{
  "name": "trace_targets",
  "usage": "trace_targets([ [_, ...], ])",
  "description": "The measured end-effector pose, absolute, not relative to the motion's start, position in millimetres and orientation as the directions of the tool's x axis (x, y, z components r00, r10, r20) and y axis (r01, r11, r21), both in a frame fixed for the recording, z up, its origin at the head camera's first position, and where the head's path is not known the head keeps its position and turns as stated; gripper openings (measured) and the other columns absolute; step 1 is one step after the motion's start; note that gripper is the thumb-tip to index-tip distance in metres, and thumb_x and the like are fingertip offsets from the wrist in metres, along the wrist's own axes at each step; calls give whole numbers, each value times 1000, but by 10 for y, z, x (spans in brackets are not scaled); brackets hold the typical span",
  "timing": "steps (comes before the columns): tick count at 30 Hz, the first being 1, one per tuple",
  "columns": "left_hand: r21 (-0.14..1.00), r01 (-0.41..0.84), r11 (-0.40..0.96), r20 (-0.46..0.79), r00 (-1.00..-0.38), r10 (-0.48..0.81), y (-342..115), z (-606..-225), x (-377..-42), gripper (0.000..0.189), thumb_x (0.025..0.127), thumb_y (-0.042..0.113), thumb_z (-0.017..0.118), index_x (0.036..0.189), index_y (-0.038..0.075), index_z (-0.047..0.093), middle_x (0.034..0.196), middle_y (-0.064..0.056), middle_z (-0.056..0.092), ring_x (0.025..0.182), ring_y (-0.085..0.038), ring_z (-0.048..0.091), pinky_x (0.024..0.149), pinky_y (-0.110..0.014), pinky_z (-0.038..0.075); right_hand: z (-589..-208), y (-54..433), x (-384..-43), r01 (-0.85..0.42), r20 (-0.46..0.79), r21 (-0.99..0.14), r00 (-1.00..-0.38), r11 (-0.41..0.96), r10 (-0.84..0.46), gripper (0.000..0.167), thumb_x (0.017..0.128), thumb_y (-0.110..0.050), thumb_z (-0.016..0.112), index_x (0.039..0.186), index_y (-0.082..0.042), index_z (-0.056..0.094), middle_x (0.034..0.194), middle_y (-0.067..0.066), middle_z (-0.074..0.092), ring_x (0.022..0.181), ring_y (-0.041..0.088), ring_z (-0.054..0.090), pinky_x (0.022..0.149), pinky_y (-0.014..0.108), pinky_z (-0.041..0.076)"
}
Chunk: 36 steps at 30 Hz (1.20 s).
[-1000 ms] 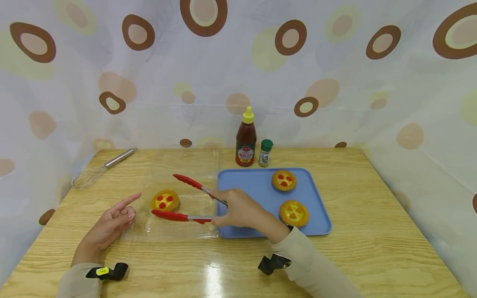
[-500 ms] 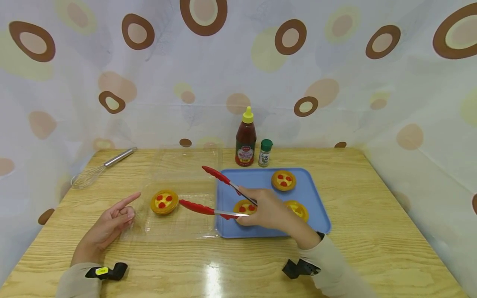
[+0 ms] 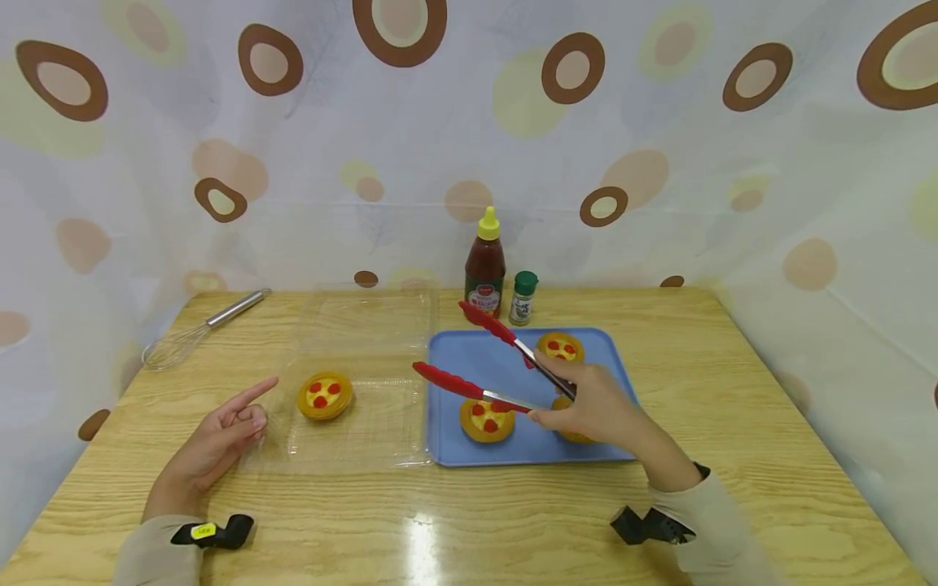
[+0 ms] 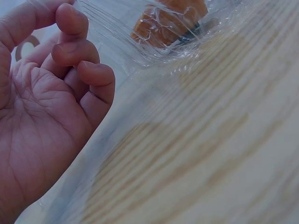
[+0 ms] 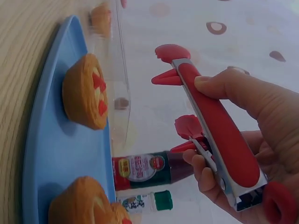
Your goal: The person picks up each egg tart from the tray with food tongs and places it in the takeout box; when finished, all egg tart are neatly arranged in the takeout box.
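Note:
My right hand (image 3: 597, 407) grips a pair of red-tipped tongs (image 3: 449, 380) over the blue tray (image 3: 450, 346). The arms of the tongs are spread, with nothing between the tips. Below them sits an egg tart with red pieces (image 3: 487, 422), also seen as a tart (image 5: 84, 91) in the right wrist view. Two more tarts lie on the tray; the hand and tongs partly cover both. Another egg tart (image 3: 325, 396) sits in the clear plastic box (image 3: 366, 448). Beside that box's left edge is my left hand (image 3: 220, 439), index finger extended, the others loosely curled.
Behind the tray stand a sauce bottle (image 3: 484, 264) with a yellow cap and a small green-capped shaker (image 3: 523, 299). A whisk (image 3: 208, 330) lies at the back left. The box's clear lid (image 3: 366, 313) leans open toward the patterned curtain (image 3: 469, 122).
My right hand has drawn the tongs from over the box to the right, across the tray, uncovering the front-left tart. The left hand has stayed in place.

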<state>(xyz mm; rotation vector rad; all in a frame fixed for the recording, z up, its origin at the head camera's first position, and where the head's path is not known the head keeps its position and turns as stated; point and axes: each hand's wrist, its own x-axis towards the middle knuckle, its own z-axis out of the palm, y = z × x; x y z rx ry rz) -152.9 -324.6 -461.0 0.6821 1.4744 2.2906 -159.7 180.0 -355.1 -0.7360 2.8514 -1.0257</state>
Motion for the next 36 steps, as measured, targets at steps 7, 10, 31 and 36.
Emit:
trace_targets([
  [7,913,-21,-408,210,-832,513,-3249,-4614,-1535,60,96,-17,25,145,14,38,90,4,62,80,-4,60,72,-18,49,-3550,2160,-1612,-412,160,-594,-902,691,-400,73,74,-24,81,135,1,49,64,-2,39,56,10,37,47,23,32],
  [10,915,-20,-403,207,-834,511,-3247,-4614,-1537,60,96,-17,25,145,14,38,90,4,62,80,-4,60,71,-18,49,-3577,2312,-1632,-431,185,-553,-898,713,-400,73,74,-24,82,134,2,51,63,-2,41,55,8,37,46,22,33],
  [31,916,17,-401,244,-817,522,-3240,-4601,-1519,57,97,-14,29,147,14,35,92,4,60,81,-5,55,73,-18,47,-3596,3024,-1843,-365,87,-484,-924,795,-372,77,76,-32,80,138,0,47,62,-1,39,48,9,32,45,24,30],
  [36,917,20,-399,245,-817,522,-3229,-4596,-1519,57,97,-14,29,147,14,35,91,4,59,81,-6,55,73,-18,46,-3660,3132,-1921,-355,59,-467,-927,810,-371,75,76,-31,80,137,-2,49,64,-2,44,50,11,34,46,24,31],
])
